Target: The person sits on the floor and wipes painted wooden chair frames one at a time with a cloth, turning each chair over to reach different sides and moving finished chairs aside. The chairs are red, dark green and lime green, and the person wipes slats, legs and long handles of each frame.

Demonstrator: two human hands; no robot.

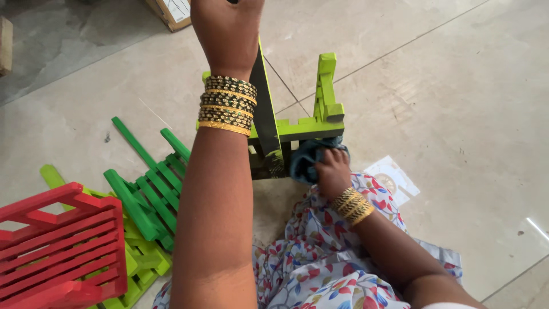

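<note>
On the tiled floor: a lime-green slatted stool stands tipped on its side, just beyond the person's lap, one leg pointing up.
Stool build: flat painted boards, a dark underside facing the camera, an upright leg with a block-shaped foot on the right.
Left hand: raised above the stool's top edge, back of the hand toward the camera; its fingers run out of the top of the picture, so I cannot tell whether it is gripping anything.
Left wrist: a stack of green and gold bangles, level with the stool's upper corner.
Right hand: clenched around a dark blue-grey cloth, which is pressed against the stool's lower crosspiece.
Right wrist: gold bangles, just below the stool.
Lap: floral fabric with red, blue and green leaves, directly below the stool.
Left of the stool: a dark green slatted piece lying flat, and beyond it a red slatted piece resting over more lime-green parts.
Right of the stool: a pale printed sheet on the floor, near the right hand.
Far behind the stool: a cardboard box corner at the top edge.
</note>
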